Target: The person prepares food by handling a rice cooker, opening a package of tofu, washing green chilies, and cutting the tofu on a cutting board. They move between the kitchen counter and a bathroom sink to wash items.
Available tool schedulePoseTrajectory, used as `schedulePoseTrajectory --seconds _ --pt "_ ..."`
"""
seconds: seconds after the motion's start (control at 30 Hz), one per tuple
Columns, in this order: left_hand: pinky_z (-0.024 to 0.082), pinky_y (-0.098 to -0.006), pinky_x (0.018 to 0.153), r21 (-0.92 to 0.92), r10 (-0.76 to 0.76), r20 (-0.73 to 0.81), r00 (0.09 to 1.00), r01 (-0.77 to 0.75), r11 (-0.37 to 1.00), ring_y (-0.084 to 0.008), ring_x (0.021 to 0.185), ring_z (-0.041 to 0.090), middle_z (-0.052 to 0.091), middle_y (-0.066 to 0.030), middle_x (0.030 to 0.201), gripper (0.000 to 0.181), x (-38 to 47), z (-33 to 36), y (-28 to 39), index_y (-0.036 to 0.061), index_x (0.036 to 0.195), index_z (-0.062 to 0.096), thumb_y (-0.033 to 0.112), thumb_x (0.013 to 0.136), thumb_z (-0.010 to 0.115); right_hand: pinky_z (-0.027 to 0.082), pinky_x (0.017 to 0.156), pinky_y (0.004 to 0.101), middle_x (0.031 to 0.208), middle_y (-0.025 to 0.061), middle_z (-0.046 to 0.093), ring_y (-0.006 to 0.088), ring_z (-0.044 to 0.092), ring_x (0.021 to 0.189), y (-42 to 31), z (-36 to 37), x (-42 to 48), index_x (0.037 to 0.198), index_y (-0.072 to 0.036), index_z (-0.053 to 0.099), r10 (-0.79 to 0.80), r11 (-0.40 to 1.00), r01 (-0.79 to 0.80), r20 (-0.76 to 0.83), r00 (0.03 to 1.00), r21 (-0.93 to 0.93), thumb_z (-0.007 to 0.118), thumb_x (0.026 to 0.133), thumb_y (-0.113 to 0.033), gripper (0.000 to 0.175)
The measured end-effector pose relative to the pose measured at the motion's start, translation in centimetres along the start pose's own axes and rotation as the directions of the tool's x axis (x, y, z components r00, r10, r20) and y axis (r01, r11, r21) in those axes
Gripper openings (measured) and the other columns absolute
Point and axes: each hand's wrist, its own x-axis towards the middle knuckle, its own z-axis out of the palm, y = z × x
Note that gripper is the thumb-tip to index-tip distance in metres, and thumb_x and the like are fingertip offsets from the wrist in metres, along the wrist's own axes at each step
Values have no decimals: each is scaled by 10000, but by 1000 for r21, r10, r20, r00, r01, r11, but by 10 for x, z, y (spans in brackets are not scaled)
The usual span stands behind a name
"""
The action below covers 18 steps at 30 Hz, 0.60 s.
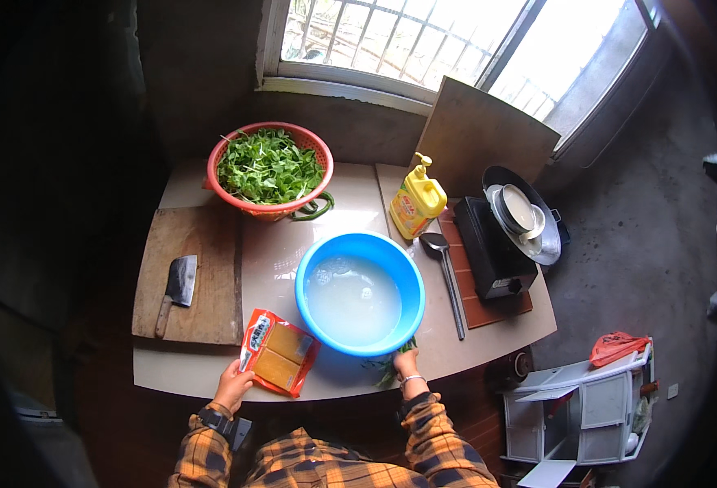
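Note:
My left hand (234,387) grips the lower left edge of a red plastic packet (280,354), whose clear windows show flat brown blocks, perhaps dried tofu. The packet bears writing. Just right of it stands a blue plastic basin (360,244) with cloudy, slightly foamy water (352,305) in it. At the basin's lower right side, my right hand (406,364) is closed around some leafy green herbs (387,369). Part of the herbs is hidden by the basin and my fingers.
A cleaver (181,283) lies on a wooden cutting board (212,244). Behind are a red colander (329,160) of leafy greens, green chili peppers (315,210) and a yellow pump bottle (418,201). Rightward lie a spatula (450,287), a black stove (486,256) and a wok (550,244) holding bowls.

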Motion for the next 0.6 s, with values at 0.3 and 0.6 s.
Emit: schedulePoseTrajectory --seconds 0.3,0.6 --pt "511 -320 743 -124 -85 23 996 87 989 -218 873 593 565 -143 1037 338 -44 -50 5 -30 1153 437 90 854 539 333 354 377 839 169 585 216 486 458 10 35 39 1052 66 526 -7 996 -10 -200 980 -85 545 798 -386 518" --pt "516 -355 762 -139 -94 63 994 102 985 -237 860 604 575 -154 1004 273 -59 -61 -3 -30 1116 458 77 870 508 326 335 412 665 121 537 250 443 385 5 19 28 882 32 570 37 996 -34 -41 998 83 454 841 -254 311"
